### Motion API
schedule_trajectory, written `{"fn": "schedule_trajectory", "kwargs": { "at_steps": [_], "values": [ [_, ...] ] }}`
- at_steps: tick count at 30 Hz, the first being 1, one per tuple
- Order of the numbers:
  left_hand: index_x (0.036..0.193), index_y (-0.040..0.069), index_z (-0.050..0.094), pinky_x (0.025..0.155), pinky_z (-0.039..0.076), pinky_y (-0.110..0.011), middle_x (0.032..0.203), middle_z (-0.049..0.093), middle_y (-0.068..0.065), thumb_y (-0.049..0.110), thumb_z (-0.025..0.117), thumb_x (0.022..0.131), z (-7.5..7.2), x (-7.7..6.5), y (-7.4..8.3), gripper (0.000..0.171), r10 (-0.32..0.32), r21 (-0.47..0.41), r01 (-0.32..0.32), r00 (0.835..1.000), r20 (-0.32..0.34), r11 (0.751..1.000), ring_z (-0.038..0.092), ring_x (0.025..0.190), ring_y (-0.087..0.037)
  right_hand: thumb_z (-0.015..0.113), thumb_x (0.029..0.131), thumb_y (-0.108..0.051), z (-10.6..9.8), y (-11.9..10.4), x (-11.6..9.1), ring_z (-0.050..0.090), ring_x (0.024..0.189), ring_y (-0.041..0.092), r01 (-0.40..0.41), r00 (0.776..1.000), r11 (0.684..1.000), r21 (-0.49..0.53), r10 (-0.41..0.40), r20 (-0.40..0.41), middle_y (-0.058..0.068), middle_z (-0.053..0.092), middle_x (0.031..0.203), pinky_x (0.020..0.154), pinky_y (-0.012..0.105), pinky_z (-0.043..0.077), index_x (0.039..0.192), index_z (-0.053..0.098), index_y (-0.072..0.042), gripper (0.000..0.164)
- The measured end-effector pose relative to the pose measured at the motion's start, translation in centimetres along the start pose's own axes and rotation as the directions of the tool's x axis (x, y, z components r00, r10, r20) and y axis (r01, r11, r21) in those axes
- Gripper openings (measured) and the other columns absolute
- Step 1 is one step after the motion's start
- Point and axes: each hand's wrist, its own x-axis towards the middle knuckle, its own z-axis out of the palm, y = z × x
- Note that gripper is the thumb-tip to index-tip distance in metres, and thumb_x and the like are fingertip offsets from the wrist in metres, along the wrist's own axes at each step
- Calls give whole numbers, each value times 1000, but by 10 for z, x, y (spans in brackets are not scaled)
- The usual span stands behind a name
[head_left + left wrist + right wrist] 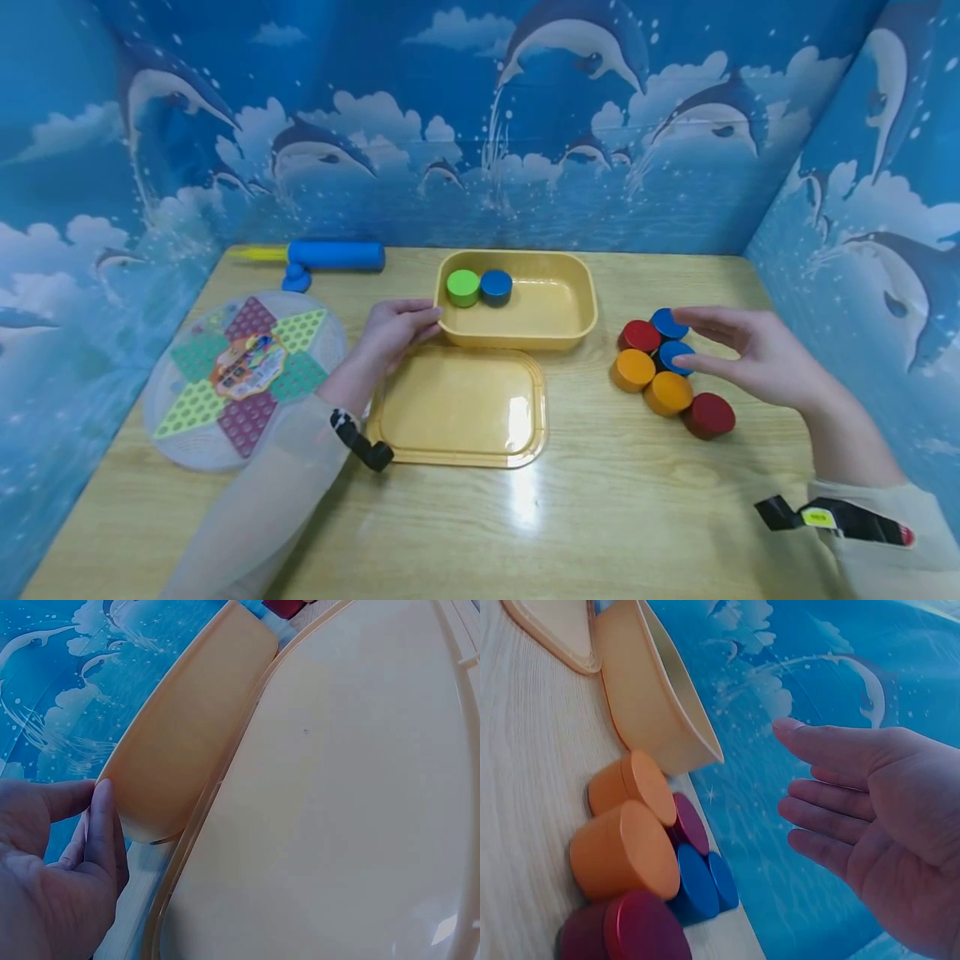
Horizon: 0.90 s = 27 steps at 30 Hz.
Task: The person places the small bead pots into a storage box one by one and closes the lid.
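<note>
My left hand (396,335) pinches the left rim of a yellow plastic box (551,304) between thumb and fingers. Inside the box, a green round tin (462,287) and a blue round tin (496,287) stand side by side at the left. Over a cluster of similar tins hovers my right hand (765,354), its fingers extended and holding nothing. Nearest to it are two blue tins (671,323), partly covered by the fingers in the head view. Beside them are two red tins (709,416) and two orange tins (668,393).
A yellow lid (461,408) lies flat in front of the box. To the left is a round Chinese checkers board (247,375). Behind that board lies a blue and yellow pump-like tube (336,255). Dolphin-printed curtains (465,150) border the table.
</note>
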Motion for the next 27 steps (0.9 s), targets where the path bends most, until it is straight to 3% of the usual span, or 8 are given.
{"fn": "schedule_trajectory", "kwargs": {
  "at_steps": [8,15,27],
  "values": [
    [140,0,64,91,62,-26,134,63,-15,8,74,101,1,1,0,40,-2,6,2,1000,-2,1000,71,113,-23,88,89,-12,-5,18,-20,54,123,-12,-75,997,997,7,75,5,14,65,142,97,4,45,143,66,-11,59],
    [141,-2,63,92,62,-26,134,63,-17,6,73,101,1,0,-1,42,18,-11,-18,1000,3,1000,70,116,-25,84,95,-15,-6,36,-37,55,120,-13,-94,992,996,5,93,81,20,65,139,93,5,49,143,64,-3,54],
    [141,-3,62,92,62,-27,133,64,-18,4,74,100,1,2,-2,43,29,-23,-29,1000,3,999,72,109,-22,86,93,-21,1,62,-58,60,121,-7,-156,975,986,59,144,168,21,65,140,94,14,55,144,62,0,61]
  ]
}}
